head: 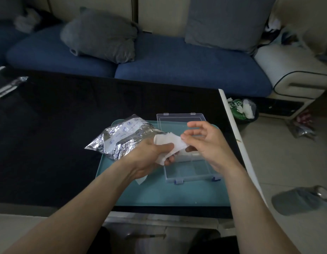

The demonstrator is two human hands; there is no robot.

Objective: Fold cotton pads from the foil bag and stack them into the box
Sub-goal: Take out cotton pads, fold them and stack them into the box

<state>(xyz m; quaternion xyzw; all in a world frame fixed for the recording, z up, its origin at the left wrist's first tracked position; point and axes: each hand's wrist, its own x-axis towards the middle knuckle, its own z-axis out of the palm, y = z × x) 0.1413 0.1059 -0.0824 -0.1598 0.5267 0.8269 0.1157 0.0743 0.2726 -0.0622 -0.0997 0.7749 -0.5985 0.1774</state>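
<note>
- Left hand [150, 153]: closed around a white cotton pad [168, 142], thumb on top and fingers curled beneath; part of the pad is crumpled inside the palm.
- Right hand [204, 142]: thumb and forefinger pinch the pad's right edge; the other fingers are spread loosely and hold nothing.
- Pad: held in the air between both hands, above the far-left part of the box [192, 167] and just right of the bag's mouth.
- Handling (judged): very light, soft and limp; it creases readily and may tear or fluff if pulled. Best taken by opposite edges or corners and kept flat for a clean fold.
- Bag [120, 136]: crinkled foil, lying at the tray's far-left corner, partly under the left wrist.
- Box: clear, lid open toward the far side, resting on the teal tray [159, 195]; its near compartments look empty.
</note>
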